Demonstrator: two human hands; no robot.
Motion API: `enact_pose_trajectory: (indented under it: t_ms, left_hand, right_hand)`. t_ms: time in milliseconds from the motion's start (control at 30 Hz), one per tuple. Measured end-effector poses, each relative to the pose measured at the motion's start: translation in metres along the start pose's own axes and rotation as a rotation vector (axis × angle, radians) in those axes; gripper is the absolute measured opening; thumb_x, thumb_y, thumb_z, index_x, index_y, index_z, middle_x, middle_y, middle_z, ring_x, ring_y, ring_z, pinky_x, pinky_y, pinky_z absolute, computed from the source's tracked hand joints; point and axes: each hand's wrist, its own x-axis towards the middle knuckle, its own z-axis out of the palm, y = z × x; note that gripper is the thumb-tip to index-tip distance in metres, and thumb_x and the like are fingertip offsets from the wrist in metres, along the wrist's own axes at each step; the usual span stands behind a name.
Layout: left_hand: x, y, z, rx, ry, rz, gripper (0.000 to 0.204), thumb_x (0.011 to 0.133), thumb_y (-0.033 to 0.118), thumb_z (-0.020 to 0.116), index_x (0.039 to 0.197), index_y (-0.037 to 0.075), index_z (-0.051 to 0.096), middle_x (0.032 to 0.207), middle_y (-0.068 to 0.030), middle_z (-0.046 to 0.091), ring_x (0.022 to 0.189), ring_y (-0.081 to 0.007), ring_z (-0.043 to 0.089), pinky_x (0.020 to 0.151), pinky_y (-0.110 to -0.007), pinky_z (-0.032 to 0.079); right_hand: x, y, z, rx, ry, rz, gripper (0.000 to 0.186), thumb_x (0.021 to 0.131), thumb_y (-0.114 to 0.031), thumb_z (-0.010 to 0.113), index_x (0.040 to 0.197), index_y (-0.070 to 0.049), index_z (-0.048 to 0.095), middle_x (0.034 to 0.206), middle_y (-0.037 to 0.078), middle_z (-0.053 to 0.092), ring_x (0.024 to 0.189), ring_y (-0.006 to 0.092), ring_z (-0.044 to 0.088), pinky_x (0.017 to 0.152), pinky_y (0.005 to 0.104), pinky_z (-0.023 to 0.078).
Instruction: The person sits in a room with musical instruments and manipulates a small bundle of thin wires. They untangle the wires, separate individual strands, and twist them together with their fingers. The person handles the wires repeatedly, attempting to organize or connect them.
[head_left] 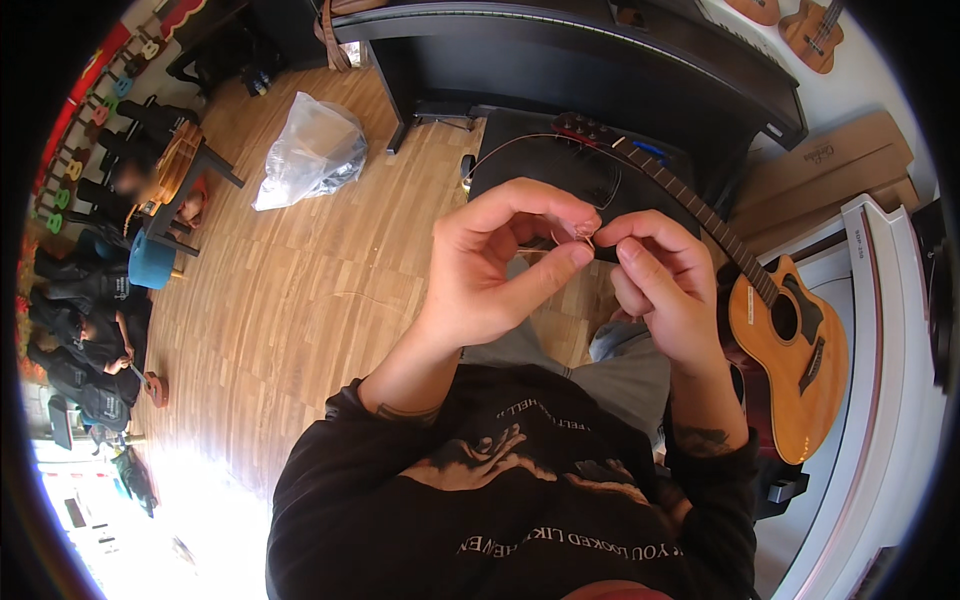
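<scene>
Both my hands are raised close together in front of my chest. A thin copper-coloured guitar string (507,143) curves round beyond my left hand and up toward the guitar's headstock. My left hand (480,260) pinches the string between thumb and forefinger, the other fingers curled. Close beside it, the bent forefinger and thumb of my right hand (665,280) meet the string; their exact hold is partly hidden. An acoustic guitar (825,410) with a pale wood top and dark pickguard leans at my right. Its neck slopes up to the dark red headstock (583,130).
Under the headstock stands a black bench (510,165), with a black piano (570,65) behind. A clear plastic bag (315,150) lies on the wooden floor (290,290). Cardboard boxes (830,165) and a white unit (865,270) are at right. People sit far left near a blue stool (155,262).
</scene>
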Motion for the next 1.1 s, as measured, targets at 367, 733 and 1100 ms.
enact_pose_trajectory:
  t_ms: [367,733,1100]
  left_hand:
    - [0.001,0.002,0.001,0.087,-0.051,0.037,0.034,0.078,-0.016,0.07,0.109,-0.004,0.063,0.107,-0.013,0.061,0.096,-0.0185,0.064,0.083,-0.03,0.054]
    - [0.0,-0.001,0.008,0.244,0.05,0.05,0.032,0.076,-0.016,0.072,0.103,-0.002,0.063,0.106,-0.0137,0.06,0.095,-0.0171,0.064,0.08,-0.027,0.055]
    - [-0.003,0.003,0.001,0.231,0.016,-0.02,0.032,0.08,-0.015,0.068,0.108,-0.001,0.063,0.118,-0.0175,0.06,0.096,-0.0169,0.064,0.078,-0.027,0.056]
  right_hand:
    - [0.002,0.001,0.003,0.467,-0.071,0.181,0.014,0.098,-0.008,0.054,0.107,-0.001,0.061,0.069,-0.008,0.046,0.048,-0.0007,0.027,0.044,0.0199,0.017]
    - [-0.001,-0.001,0.008,0.149,0.088,0.126,0.011,0.095,-0.007,0.061,0.104,-0.001,0.062,0.078,-0.005,0.057,0.051,-0.0032,0.033,0.044,0.0176,0.02]
    - [0.003,-0.003,0.013,0.044,0.09,0.111,0.013,0.094,-0.01,0.063,0.105,-0.003,0.062,0.083,-0.002,0.058,0.053,-0.0032,0.038,0.044,0.0177,0.022]
